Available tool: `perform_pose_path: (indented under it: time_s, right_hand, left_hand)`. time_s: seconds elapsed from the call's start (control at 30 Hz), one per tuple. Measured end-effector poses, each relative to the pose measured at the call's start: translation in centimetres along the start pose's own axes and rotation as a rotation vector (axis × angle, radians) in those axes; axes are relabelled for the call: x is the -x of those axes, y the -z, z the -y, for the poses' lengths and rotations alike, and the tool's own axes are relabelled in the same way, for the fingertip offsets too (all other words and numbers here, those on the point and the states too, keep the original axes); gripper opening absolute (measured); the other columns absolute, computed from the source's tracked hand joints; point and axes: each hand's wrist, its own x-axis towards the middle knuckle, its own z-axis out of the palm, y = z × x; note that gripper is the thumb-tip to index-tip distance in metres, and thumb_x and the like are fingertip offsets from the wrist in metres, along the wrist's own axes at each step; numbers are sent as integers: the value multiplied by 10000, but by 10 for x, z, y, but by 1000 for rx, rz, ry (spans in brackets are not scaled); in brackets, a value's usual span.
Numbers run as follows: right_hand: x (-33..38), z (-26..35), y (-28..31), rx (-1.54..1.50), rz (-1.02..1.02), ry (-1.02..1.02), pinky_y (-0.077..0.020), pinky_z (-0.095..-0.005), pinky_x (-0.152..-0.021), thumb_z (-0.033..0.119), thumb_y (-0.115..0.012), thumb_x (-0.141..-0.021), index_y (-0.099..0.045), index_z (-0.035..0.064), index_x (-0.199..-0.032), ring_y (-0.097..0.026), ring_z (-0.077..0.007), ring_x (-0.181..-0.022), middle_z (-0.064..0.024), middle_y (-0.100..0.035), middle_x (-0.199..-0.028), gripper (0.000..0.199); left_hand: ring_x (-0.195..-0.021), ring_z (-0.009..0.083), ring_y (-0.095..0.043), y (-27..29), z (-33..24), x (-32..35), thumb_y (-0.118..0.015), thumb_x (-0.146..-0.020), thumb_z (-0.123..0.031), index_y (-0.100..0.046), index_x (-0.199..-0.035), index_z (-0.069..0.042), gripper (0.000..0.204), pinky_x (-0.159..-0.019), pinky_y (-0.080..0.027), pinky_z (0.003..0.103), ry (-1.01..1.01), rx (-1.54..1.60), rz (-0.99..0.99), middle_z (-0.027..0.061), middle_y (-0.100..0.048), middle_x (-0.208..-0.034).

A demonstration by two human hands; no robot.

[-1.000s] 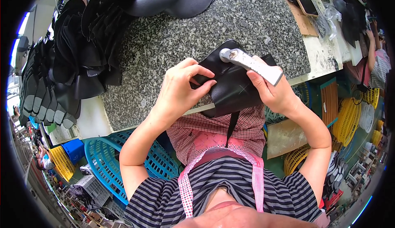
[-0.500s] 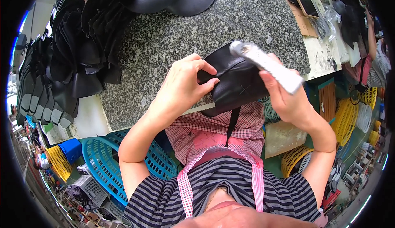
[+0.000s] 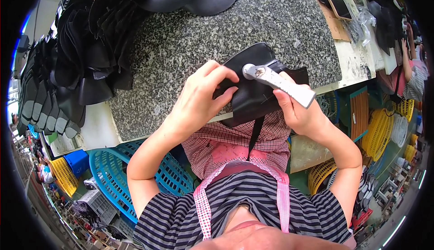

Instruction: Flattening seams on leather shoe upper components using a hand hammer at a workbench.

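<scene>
Pinching the black leather piece [image 3: 253, 92] at the near edge of the speckled stone slab [image 3: 181, 42], the left hand [image 3: 199, 98] curls its fingers over it. Closed around a pale-handled hammer [image 3: 278, 80], the right hand [image 3: 300, 112] lays its head on the leather. Black cut pieces [image 3: 90, 51] stack along the slab's left edge; blue basket [image 3: 113, 173] below.

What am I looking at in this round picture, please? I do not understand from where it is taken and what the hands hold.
The camera sits on a person's head and looks down, so the picture bends at the rim. No machine: two bare hands. The left hand pinches a black leather-like piece at the edge of a speckled stone table. The right hand grips a small metal hammer, its head on the piece. Stacks of black pieces lie at the left. A blue basket stands below.
</scene>
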Motion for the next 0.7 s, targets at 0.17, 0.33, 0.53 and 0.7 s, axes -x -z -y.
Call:
perform_pose_path:
  time_s: [0.17,0.33,0.53,0.7]
  right_hand:
    - [-2,-12,-4,-65,-103,116,-461,-400,-543,112,-581,-1005,-596,-41,-1121,-615,-414,-632,-202,-590,-777,192]
    - [-1,-12,-3,-40,-67,63,-472,-398,-558,74,-581,-985,-588,-50,-1114,-623,-413,-652,-197,-585,-787,179]
    - [-1,-9,-3,-60,-69,98,-484,-396,-570,40,-582,-959,-579,-55,-1083,-622,-421,-662,-201,-581,-797,156]
    - [-2,-7,1,3,-30,154,-492,-408,-566,28,-583,-942,-617,-24,-1208,-623,-397,-650,-207,-584,-887,273]
  left_hand:
    - [-725,194,-645,1,6,5,-780,-808,-2,-729,-980,-47,185,-625,-521,291,-134,-148,-41,68,-566,-825]
    - [-664,154,-626,10,9,-7,-759,-830,10,-738,-979,-30,156,-618,-509,273,-21,12,18,70,-627,-816]
    - [-656,93,-592,14,6,-14,-797,-810,-17,-758,-960,-28,156,-609,-491,245,37,21,58,35,-650,-813]
    - [-650,76,-564,15,5,-16,-839,-772,-39,-764,-940,-32,185,-599,-473,228,84,37,73,19,-642,-795]
